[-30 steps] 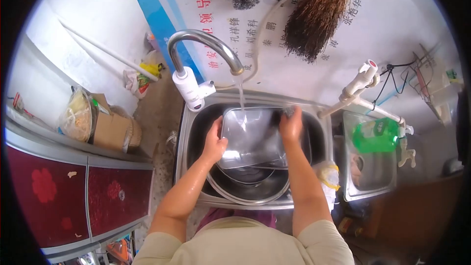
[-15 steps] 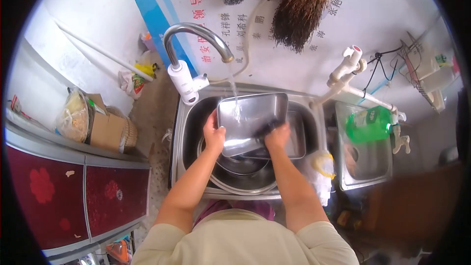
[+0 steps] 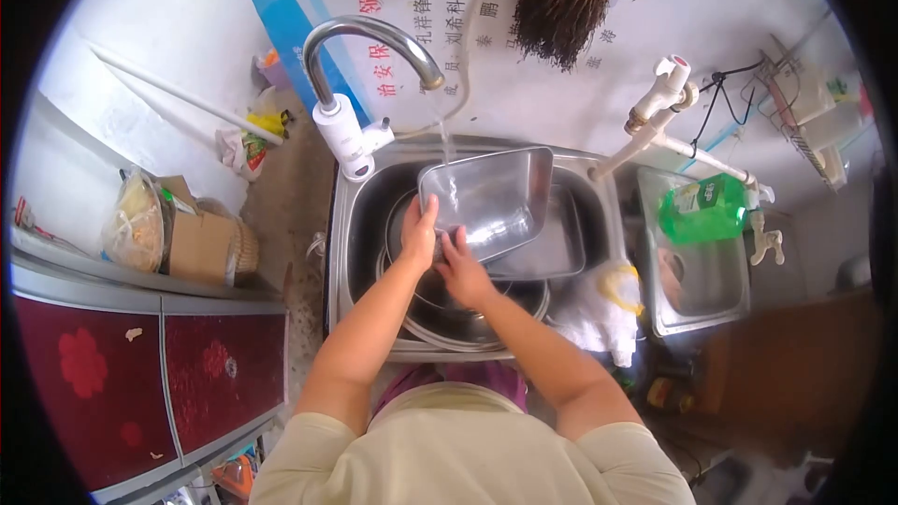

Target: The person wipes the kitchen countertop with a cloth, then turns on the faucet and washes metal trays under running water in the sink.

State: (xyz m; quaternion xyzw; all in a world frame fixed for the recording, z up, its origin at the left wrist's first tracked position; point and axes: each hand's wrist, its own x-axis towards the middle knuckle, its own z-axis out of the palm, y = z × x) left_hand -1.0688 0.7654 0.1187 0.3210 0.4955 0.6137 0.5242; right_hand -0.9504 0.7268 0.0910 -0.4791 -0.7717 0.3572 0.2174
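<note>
A rectangular metal pan (image 3: 500, 196) is tilted over the steel sink (image 3: 610, 224), with water from the curved faucet (image 3: 344, 138) running into it. My left hand (image 3: 418, 232) grips the pan's left edge, thumb on the upper side. Close beside it, my right hand (image 3: 463, 271) is at the pan's near left corner. Its fingers are closed around a dark scrubber (image 3: 439, 248), mostly hidden between the hands. Under the pan lie another rectangular metal tray (image 3: 561, 248) and a round metal basin (image 3: 486, 337) in the sink.
A second small sink (image 3: 697, 295) stands to the right, with a green detergent bottle (image 3: 706, 210) over it. White pipes with a tap (image 3: 664, 93) run along the wall. A whitish bag (image 3: 599, 309) sits at the sink's right front corner. A broom head (image 3: 572, 5) hangs above.
My right hand has moved left and nearer to me, from the pan's right side to its near left corner. The pan has tilted slightly differently, and the view has shifted a little.
</note>
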